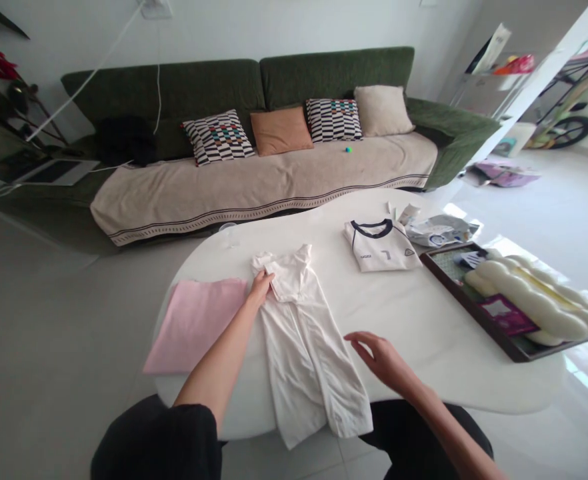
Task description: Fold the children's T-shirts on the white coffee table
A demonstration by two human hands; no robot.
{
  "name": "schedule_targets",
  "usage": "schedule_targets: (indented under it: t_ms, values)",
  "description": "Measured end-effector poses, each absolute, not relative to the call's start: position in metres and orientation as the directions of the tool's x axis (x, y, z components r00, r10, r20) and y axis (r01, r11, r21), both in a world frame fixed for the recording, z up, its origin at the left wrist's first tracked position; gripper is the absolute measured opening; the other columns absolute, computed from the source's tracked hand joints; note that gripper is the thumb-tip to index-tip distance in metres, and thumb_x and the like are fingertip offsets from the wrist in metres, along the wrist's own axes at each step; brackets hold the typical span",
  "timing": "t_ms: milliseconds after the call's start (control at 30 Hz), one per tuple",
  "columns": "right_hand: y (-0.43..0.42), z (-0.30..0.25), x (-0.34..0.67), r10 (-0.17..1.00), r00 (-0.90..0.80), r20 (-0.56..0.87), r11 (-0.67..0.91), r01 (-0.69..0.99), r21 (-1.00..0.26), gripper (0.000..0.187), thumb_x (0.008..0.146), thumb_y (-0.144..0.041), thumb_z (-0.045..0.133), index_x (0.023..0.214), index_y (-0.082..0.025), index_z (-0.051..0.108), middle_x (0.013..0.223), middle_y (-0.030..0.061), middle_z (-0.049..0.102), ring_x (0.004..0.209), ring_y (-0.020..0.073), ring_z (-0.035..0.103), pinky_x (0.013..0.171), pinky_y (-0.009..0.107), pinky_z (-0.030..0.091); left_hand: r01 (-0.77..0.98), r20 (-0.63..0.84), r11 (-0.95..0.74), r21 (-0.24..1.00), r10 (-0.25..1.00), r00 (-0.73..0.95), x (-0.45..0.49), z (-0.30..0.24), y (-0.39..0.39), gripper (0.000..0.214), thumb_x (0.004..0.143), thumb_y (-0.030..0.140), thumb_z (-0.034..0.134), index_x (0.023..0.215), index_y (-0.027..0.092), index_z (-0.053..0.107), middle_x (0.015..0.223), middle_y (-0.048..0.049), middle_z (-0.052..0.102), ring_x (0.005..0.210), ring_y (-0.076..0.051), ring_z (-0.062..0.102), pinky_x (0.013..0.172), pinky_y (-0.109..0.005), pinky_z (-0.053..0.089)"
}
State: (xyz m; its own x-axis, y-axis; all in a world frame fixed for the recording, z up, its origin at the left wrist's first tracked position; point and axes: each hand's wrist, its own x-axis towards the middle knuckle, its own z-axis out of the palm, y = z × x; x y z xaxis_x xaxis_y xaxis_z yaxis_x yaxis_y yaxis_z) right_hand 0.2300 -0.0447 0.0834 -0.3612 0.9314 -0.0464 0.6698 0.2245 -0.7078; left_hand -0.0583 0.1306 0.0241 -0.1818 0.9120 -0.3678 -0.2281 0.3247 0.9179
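White trousers [307,333] lie lengthwise on the white table, with their two legs hanging over the near edge. Their upper part is bunched and folded over on itself. My left hand [263,285] pinches the left side of that folded part between thumb and fingers. Just right of the trouser legs, my right hand [381,357] hovers over the table, holding nothing, its fingers bent and apart from the thumb. To the left of the trousers lies a flat, folded pink cloth [199,327]. Farther back on the right sits a folded white shirt [384,248] with a dark collar.
A dark-rimmed tray [467,303] at the table's right holds a puffy cream object [534,293] and a purple packet [509,315]. Behind it is a silvery plastic bag [444,230]. A clear cup [229,235] stands near the far left edge. Beyond is a green sofa [214,83].
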Motion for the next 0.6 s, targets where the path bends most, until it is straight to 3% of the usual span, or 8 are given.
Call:
schedule_targets:
  t_ms: [133,333,467,600]
  values:
    - [0.058,0.091,0.216,0.967,-0.248,-0.058,0.134,0.689,-0.712,0.024,0.083,-0.021,0.041,0.088,-0.016,0.063,0.086,0.0047,0.066,0.078,0.0149,0.061,0.072,0.025,0.045,-0.246,-0.391,0.356,0.901,0.914,-0.107,-0.059,0.028,0.135,0.023,0.069,0.018,0.059,0.092,0.016,0.060,0.082,-0.0043,0.067,0.072,-0.015,0.063,0.062,-0.024,0.050]
    - [0.197,0.084,0.170,0.983,-0.082,-0.167,-0.050,0.748,-0.662,0.025,0.083,-0.018,0.039,0.094,-0.010,0.060,0.080,0.0077,0.066,0.065,0.0104,0.061,0.062,0.020,0.044,-0.260,-0.417,0.389,0.884,0.907,-0.061,-0.062,0.027,0.136,0.025,0.069,0.019,0.060,0.094,0.016,0.062,0.083,-0.0049,0.068,0.075,-0.016,0.063,0.065,-0.026,0.050]
    - [0.245,0.073,0.144,0.957,0.008,-0.289,-0.186,0.781,-0.596,0.036,0.084,-0.034,0.039,0.079,-0.005,0.061,0.058,0.0096,0.062,0.051,0.0122,0.058,0.054,0.022,0.045,-0.271,-0.413,0.392,0.879,0.910,-0.022,-0.064,0.029,0.133,0.033,0.068,0.024,0.063,0.100,0.017,0.061,0.088,-0.0055,0.067,0.076,-0.016,0.063,0.067,-0.026,0.049]
    - [0.265,0.069,0.132,0.938,0.047,-0.343,-0.226,0.834,-0.504,0.023,0.072,-0.026,0.057,0.067,-0.004,0.062,0.055,0.0123,0.060,0.055,0.0181,0.060,0.055,0.025,0.046,-0.264,-0.383,0.381,0.886,0.923,0.044,-0.061,0.039,0.131,0.036,0.067,0.029,0.065,0.100,0.016,0.062,0.086,-0.0057,0.068,0.073,-0.016,0.062,0.065,-0.025,0.048]
